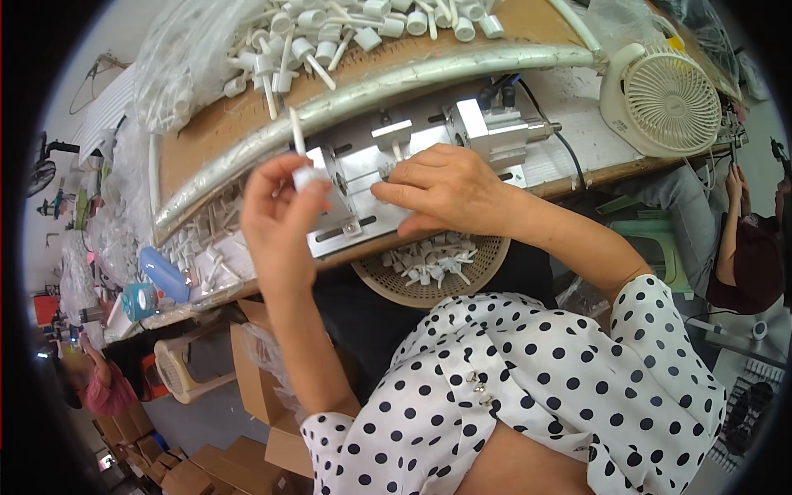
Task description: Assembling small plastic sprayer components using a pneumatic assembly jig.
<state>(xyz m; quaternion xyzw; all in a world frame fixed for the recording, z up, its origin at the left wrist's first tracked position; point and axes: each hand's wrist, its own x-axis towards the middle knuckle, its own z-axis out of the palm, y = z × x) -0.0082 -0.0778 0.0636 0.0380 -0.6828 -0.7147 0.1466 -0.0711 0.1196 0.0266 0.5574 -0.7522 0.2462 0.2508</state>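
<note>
My left hand [285,210] is raised at the left end of a metal fixture [330,235]. Its fingers close around the cap of a white plastic cap with a thin stem [298,132], stem pointing up. My right hand [450,188] lies palm down over the middle of the fixture. Its fingers are stretched out, with the thumb apart from the index finger. Just beyond those fingertips a white stem [397,151] sticks up by a small metal block [391,132]; its lower part is hidden by the hand.
Many white stemmed caps [305,54] lie on a brown board behind a padded rim [371,78]. A woven basket [367,276] of similar pieces sits below the bench edge. A white fan [670,101] stands at right, a blue container [165,275] at left. Other people sit on both sides.
</note>
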